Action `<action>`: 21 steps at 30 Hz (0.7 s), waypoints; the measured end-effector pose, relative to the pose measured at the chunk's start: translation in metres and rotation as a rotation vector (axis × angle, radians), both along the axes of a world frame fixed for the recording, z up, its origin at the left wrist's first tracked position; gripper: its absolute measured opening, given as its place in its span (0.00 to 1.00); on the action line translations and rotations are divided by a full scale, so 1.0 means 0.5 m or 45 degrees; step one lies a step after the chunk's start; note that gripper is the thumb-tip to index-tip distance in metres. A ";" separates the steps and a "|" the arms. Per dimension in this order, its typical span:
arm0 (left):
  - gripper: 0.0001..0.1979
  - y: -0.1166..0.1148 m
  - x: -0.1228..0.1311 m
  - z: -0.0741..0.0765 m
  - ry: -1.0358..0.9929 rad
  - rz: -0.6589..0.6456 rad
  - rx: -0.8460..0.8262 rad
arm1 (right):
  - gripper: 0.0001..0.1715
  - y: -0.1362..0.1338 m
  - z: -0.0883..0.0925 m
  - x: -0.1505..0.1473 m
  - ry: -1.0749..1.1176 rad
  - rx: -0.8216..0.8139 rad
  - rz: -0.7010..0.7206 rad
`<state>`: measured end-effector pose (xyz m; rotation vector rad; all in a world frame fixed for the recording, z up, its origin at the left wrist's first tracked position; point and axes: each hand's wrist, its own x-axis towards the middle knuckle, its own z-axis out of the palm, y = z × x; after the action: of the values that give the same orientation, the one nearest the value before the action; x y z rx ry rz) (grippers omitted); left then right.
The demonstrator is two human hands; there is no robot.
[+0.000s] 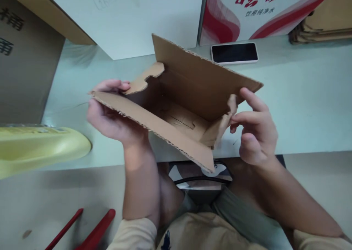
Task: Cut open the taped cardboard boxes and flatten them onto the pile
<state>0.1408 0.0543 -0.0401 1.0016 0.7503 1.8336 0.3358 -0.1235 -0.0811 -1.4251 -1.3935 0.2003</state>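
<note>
Cardboard box (177,102) is hanging between the two hands, mouth up, over the near edge of the table (297,118). Left hand (110,110) is gripping it, digits closing around the near flap (154,125) at its corner, right by the notched end flap (144,77). Right hand (257,127) isn't really gripping: index tip is touching the far flap (206,66) at its corner, the next finger is resting by the bent end flap (220,129), and the thumb is sitting off the card.

Handling it well, imo, is mostly about going gentle. That bent flap is looking a bit soft, so I'd be guiding it with flat fingertips, not digging in, and bringing the thumb in for support. On the left I'd be pinching firmly without crushing the corner. Phone (234,53) is lying just beyond the right fingertips, so I'd be watching that too.
</note>
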 end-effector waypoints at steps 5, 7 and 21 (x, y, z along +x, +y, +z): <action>0.10 0.005 -0.018 -0.020 0.255 0.025 0.018 | 0.22 0.025 0.001 -0.019 -0.286 0.230 0.011; 0.06 0.010 -0.030 -0.028 0.323 0.018 0.000 | 0.19 0.031 -0.004 -0.026 -0.397 0.300 -0.141; 0.06 0.004 -0.062 -0.039 0.751 -0.169 0.100 | 0.31 0.040 -0.030 -0.048 -0.140 0.288 0.224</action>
<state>0.1100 0.0566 -0.0595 1.6359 0.9309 1.4655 0.3118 -0.1036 -0.0959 -1.1425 -1.5801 0.0743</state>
